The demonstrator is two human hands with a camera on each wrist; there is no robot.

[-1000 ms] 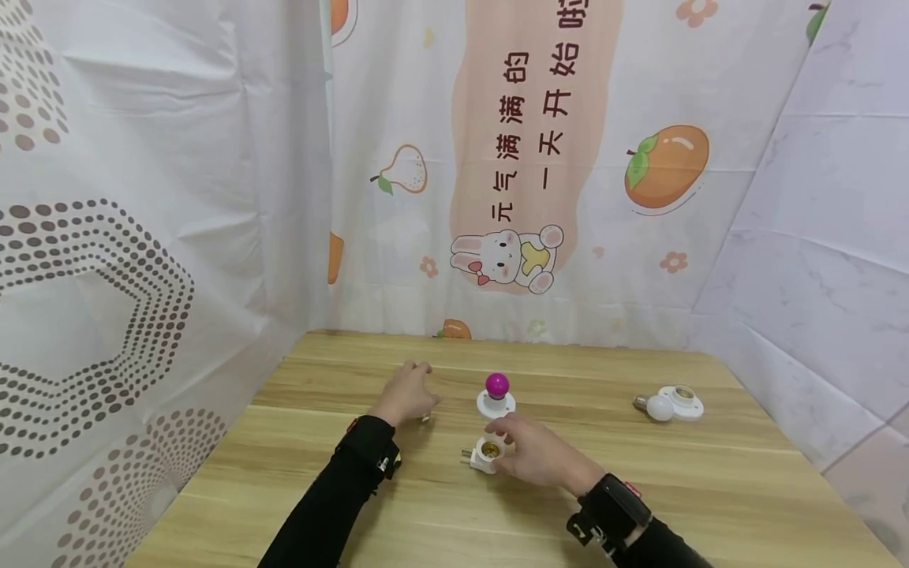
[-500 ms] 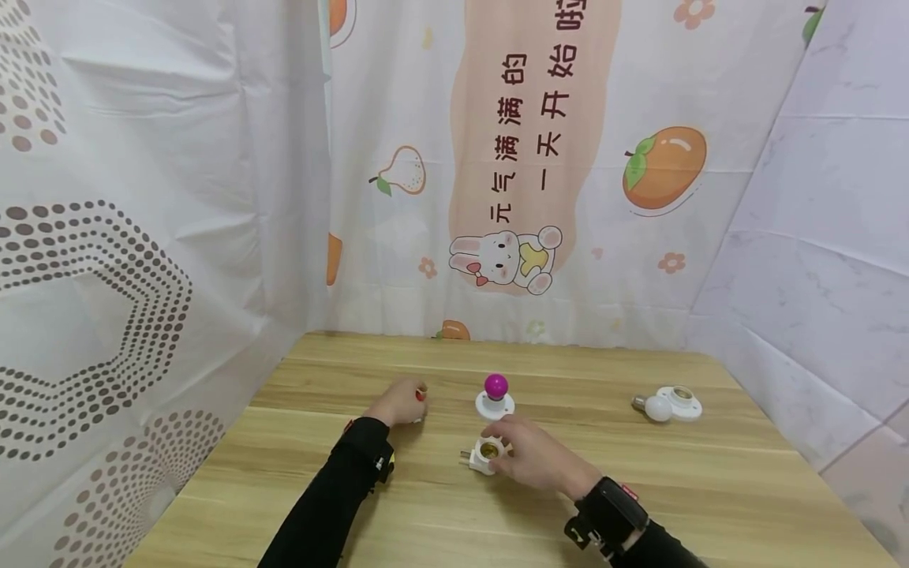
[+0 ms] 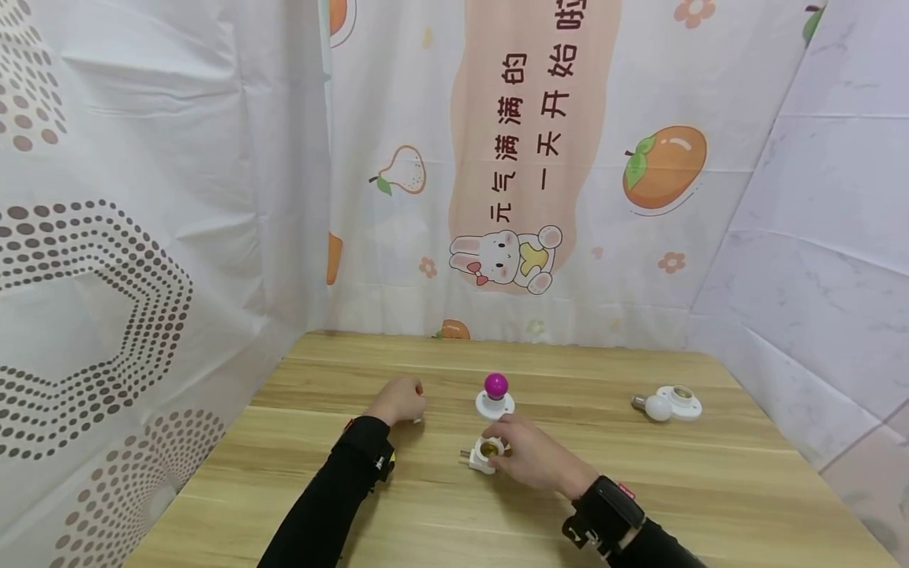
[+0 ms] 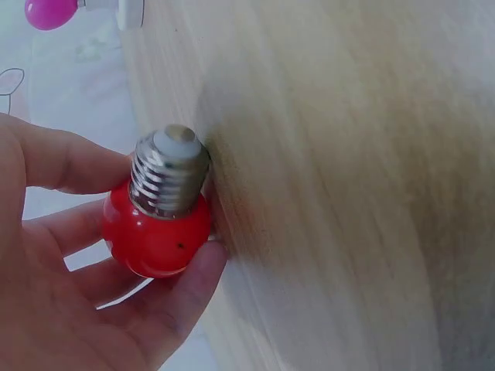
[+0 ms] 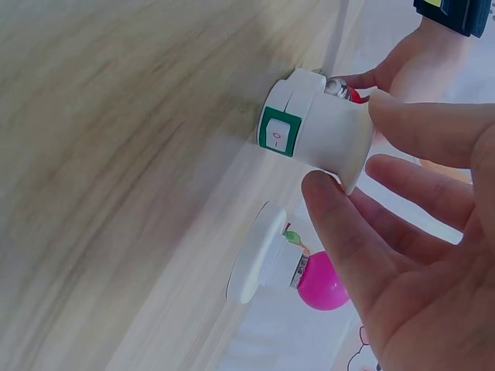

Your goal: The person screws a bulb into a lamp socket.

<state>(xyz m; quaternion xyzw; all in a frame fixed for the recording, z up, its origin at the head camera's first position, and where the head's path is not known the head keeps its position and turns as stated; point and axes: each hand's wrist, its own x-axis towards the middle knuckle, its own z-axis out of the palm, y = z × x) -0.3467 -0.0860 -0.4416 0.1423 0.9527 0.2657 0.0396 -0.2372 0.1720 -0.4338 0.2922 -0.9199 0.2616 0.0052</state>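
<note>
In the left wrist view, my left hand holds a red light bulb between thumb and fingers, its silver screw base pointing up and away from the palm. In the head view, that same left hand hovers low over the left part of the table, hiding the bulb. My right hand grips the rim of a white plug-in lamp socket, whose prongs point left. On the socket's side, a switch in a green frame faces the right wrist camera. The socket's brass-coloured inside shows from above.
Behind the plug-in socket, a magenta bulb stands upright in a round white lamp holder. Farther right, a white bulb lies against another white holder. Patterned curtains border the wooden table.
My left hand has closed its fingers on the red bulb and drawn slightly left. The right hand has stayed at the socket with almost no movement.
</note>
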